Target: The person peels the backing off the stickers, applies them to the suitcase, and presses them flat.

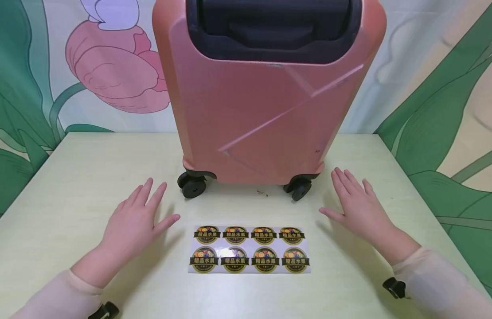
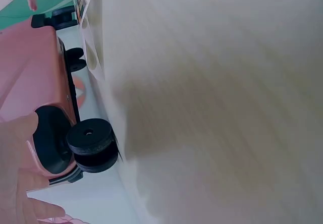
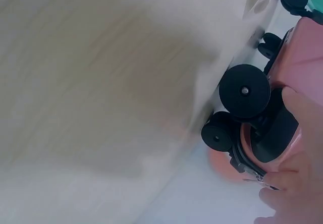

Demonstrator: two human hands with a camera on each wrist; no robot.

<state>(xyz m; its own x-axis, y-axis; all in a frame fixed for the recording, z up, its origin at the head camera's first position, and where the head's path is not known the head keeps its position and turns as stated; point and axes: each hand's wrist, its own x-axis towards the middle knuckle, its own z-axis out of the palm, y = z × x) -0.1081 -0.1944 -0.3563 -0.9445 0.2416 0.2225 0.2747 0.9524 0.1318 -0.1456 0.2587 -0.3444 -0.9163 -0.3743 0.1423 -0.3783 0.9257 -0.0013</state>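
Observation:
A pink hard-shell suitcase (image 1: 262, 119) stands upright on its black wheels at the back of the table. In front of it lies a sheet of round fruit stickers (image 1: 249, 249), in two rows with gold and black labels. My left hand (image 1: 132, 221) hovers left of the sheet, fingers spread and holding nothing. On the other side my right hand (image 1: 359, 208) is held over the table, fingers extended, also with nothing in it. Neither hand touches the suitcase or the stickers. In the left wrist view, a suitcase wheel (image 2: 91, 141) shows beyond the fingers; the right wrist view shows another wheel (image 3: 245, 90).
The pale table (image 1: 90, 177) reaches to a wall hanging (image 1: 441, 133) printed with leaves and flowers. A black recessed handle area (image 1: 274, 48) tops the suitcase face. Small dark specks (image 1: 262, 193) lie under the suitcase's front edge.

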